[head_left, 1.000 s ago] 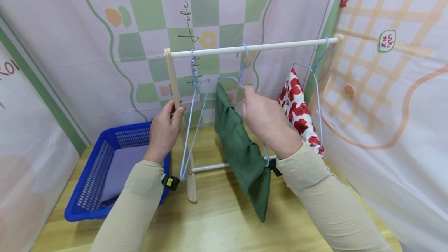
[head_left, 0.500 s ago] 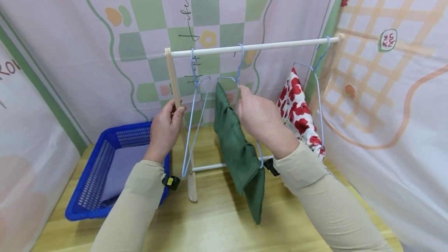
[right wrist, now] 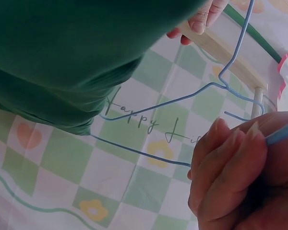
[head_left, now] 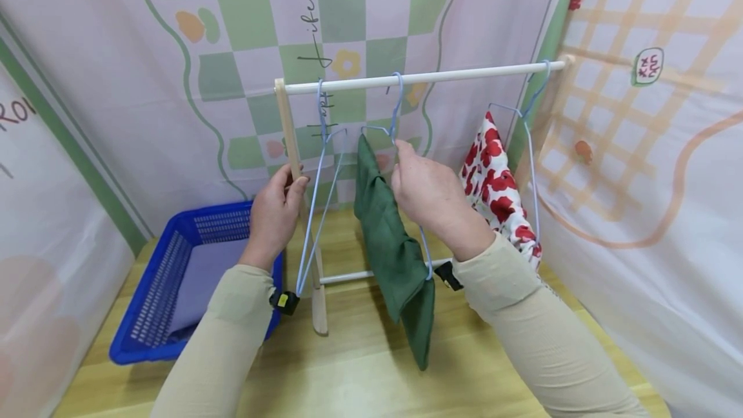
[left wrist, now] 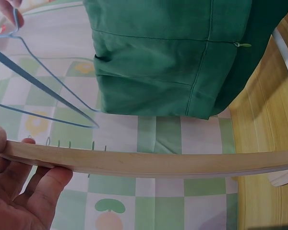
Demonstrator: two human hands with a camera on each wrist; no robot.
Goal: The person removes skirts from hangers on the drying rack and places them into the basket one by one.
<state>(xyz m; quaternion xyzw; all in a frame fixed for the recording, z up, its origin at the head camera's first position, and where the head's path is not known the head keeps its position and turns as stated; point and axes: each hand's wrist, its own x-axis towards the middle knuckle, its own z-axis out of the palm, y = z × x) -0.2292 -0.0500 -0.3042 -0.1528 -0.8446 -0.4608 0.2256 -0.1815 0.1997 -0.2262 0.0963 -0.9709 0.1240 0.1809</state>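
Note:
My left hand (head_left: pixel 271 211) grips the wooden post (head_left: pixel 288 122) at the left end of a small clothes rack, thumb on the near side. With curled fingers my right hand (head_left: pixel 432 195) holds a blue wire clothes hanger (head_left: pixel 397 108) just below its hook, which sits over the white rod (head_left: pixel 458 77). Folded dark green clothing (head_left: pixel 389 237) drapes over that hanger; in the left wrist view this green garment (left wrist: pixel 153 62) shows seams and a small pale green tag. Between my hands, a second blue hanger (head_left: pixel 311 218) hangs from the rod with no garment.
Red-flowered white clothing (head_left: pixel 499 192) hangs on another blue hanger (head_left: pixel 530 166) at the rod's right end. Left of the rack, a blue plastic basket (head_left: pixel 145 289) holds a folded grey-purple cloth (head_left: pixel 203 282). Everything stands on a wooden table (head_left: pixel 348 373) before patterned curtains.
The hanger with the green clothing has slid slightly left along the rod with my right hand, its lower end swinging left. My left hand has stayed on the post.

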